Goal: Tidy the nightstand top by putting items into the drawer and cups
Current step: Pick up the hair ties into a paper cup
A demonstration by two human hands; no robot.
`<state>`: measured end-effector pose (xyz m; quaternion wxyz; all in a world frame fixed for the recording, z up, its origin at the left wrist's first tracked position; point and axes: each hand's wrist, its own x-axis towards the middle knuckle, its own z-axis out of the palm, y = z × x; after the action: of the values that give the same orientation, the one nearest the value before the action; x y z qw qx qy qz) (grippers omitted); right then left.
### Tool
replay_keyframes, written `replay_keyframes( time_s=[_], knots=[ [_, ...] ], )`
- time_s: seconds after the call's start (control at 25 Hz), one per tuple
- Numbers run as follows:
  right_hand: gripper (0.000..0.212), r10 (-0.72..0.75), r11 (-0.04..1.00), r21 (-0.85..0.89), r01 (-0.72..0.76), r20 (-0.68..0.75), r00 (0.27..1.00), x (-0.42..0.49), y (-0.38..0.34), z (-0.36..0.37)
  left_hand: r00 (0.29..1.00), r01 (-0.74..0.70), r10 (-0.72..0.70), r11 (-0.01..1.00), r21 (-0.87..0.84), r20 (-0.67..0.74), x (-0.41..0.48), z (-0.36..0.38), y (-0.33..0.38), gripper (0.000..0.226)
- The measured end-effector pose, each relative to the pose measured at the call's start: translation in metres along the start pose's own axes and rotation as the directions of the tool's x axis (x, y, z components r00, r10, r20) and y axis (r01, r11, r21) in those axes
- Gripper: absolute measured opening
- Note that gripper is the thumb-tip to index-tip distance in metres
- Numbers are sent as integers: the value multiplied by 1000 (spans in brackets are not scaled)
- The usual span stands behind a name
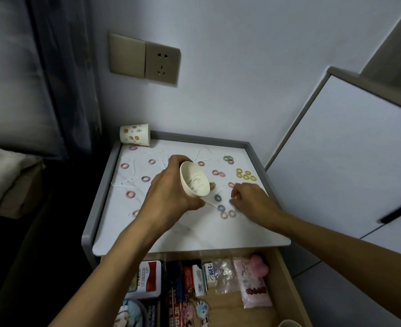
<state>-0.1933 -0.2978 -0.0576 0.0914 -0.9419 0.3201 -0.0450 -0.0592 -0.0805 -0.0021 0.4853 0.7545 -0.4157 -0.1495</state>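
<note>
My left hand grips a white paper cup, tilted with its mouth toward my right hand, just above the nightstand top. My right hand rests on the white top with its fingers curled over something small; what it holds is hidden. Several small coloured hair rings lie scattered over the top: blue ones between my hands, yellow ones at the right, pink ones at the left. The drawer below stands open.
A second, patterned paper cup lies on its side at the back left corner. The drawer holds a tin, small boxes, plastic bags and keychains. A wall socket is above. A white cabinet stands to the right, bedding to the left.
</note>
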Motion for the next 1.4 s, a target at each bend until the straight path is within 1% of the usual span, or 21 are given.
replay_keyframes(
  time_s=[0.04, 0.08, 0.2, 0.28, 0.32, 0.4, 0.48, 0.52, 0.6, 0.72, 0.84, 0.92, 1.04, 1.12, 1.2, 1.28, 1.32, 1.36, 1.4],
  knots=[
    [16, 30, 999, -38, -28, 57, 998, 0, -2, 5, 1000, 8, -8, 1000, 2, -1, 0, 0, 0, 77],
    [17, 60, 996, -66, -55, 78, 995, 2, -3, 8, 1000, 16, -16, 1000, 1, -3, -1, 0, -1, 77],
    [14, 93, 984, -156, -84, 55, 994, 9, -1, 13, 999, 47, -47, 998, -31, -22, -1, -2, -1, 78],
    [17, 28, 967, -253, -11, 66, 997, 9, 0, 13, 997, 62, -63, 997, -48, -35, 0, -4, -1, 78],
    [21, -18, 962, -270, 37, 73, 997, 10, 2, 13, 997, 68, -70, 996, -55, -40, 0, -5, -2, 78],
    [14, -114, 964, -233, 130, 82, 990, 12, 4, 4, 995, 77, -81, 994, -76, -54, 2, -6, -3, 79],
    [9, -192, 961, -195, 196, 43, 981, 22, 2, -7, 992, 91, -98, 992, -92, -75, 4, -8, -6, 79],
    [12, -217, 957, -192, 219, 29, 976, 29, 0, -10, 990, 100, -108, 990, -95, -85, 5, -10, -7, 79],
    [19, -250, 950, -182, 255, 48, 967, 40, -4, -11, 988, 115, -124, 989, -94, -96, 6, -12, -7, 79],
    [24, -241, 960, -129, 250, 79, 967, 44, -6, 1, 987, 118, -127, 989, -92, -100, 6, -13, -7, 79],
    [18, -195, 978, -62, 198, 41, 980, 45, -4, 8, 987, 115, -124, 989, -93, -105, 7, -13, -8, 79],
    [15, -202, 973, -108, 205, 37, 979, 45, -4, 11, 986, 117, -127, 989, -94, -110, 7, -13, -9, 79],
    [18, -259, 935, -232, 270, 76, 963, 41, -2, 17, 987, 109, -119, 989, -96, -109, 6, -14, -8, 79],
    [16, -237, 947, -205, 249, 80, 968, 36, -3, 16, 987, 107, -118, 989, -98, -107, 5, -15, -7, 80],
    [11, -236, 960, -145, 238, 31, 971, 31, -6, 11, 987, 108, -118, 989, -97, -107, 6, -15, -6, 80],
    [10, -308, 948, -88, 307, 2, 951, 24, -13, 6, 987, 104, -115, 990, -95, -115, 6, -17, -7, 79],
    [12, -365, 927, -85, 366, 20, 931, 21, -17, 5, 986, 102, -114, 990, -98, -121, 6, -17, -7, 79],
    [13, -438, 888, -129, 441, 51, 897, 17, -20, 6, 986, 101, -114, 989, -106, -124, 6, -17, -7, 78],
    [15, -481, 856, -169, 488, 82, 873, 16, -22, 7, 985, 101, -115, 988, -115, -126, 5, -17, -6, 78]
  ],
)
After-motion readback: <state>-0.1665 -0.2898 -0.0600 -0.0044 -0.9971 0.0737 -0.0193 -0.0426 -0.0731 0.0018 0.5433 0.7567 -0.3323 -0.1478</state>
